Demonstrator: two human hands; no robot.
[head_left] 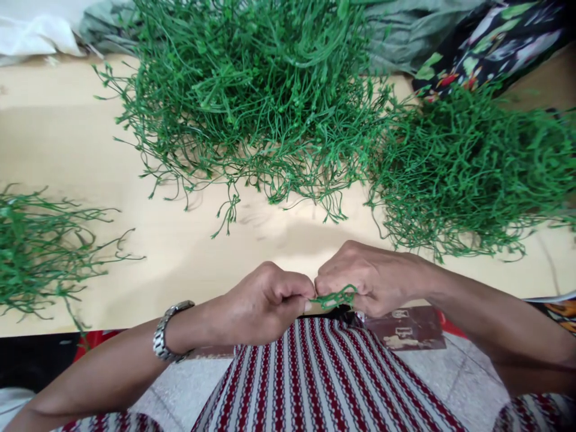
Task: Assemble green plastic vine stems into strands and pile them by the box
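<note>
My left hand (274, 303), with a metal watch on its wrist, is closed in a pinch at the table's front edge. It grips one end of a small green plastic stem sprig (335, 298). My right hand (366, 279) is closed on the same sprig, its fingers almost touching my left fingertips. Thin green strands with small buds stick out below the right fingers. The fingertips partly hide where the sprig is held.
A large heap of green sprigs (252, 90) lies across the far side of the pale table (58, 156). Another heap (472, 174) is at the right, and a smaller pile (40, 252) at the left. Grey-green cloth (405, 36) and black floral fabric (499, 45) lie behind.
</note>
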